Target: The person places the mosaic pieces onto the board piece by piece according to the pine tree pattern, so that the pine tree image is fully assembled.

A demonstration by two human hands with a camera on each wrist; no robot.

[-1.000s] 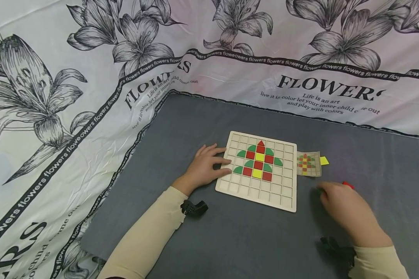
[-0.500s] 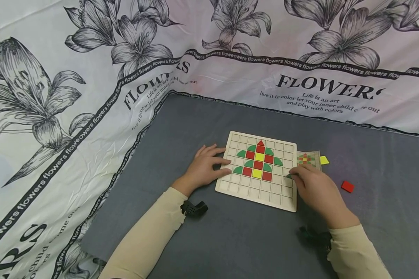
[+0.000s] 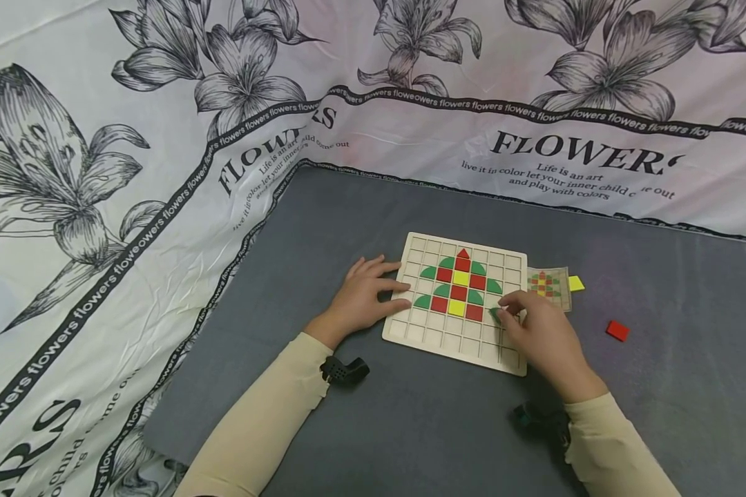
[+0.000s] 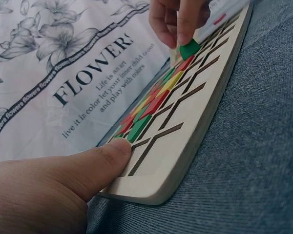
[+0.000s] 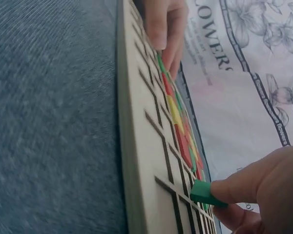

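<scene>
A square wooden grid board (image 3: 429,338) lies on the table, with red, yellow and green pieces set in its cells as a tree-like figure topped by a red triangle (image 3: 463,254). My left hand (image 3: 367,300) rests on the board's left edge with fingers spread; in the left wrist view its thumb (image 4: 110,158) presses the rim. Over the right part of the board, my right hand (image 3: 543,338) pinches a green quarter-round piece (image 5: 205,192) between thumb and fingers. That piece is just right of the lowest red square (image 3: 474,313). Fingers partly cover it in the head view.
Beside the board's right edge lies a pattern card (image 3: 550,288) showing the same kind of figure. A yellow piece (image 3: 575,284) sits at the card's right side, and a loose red square (image 3: 617,330) lies farther right. Flower-printed cloth (image 3: 410,138) rises behind the grey table (image 3: 348,207).
My right hand has moved left from the table beside the card to above the board, carrying the green piece. The loose red square has come fully into view. The left hand stays put.
</scene>
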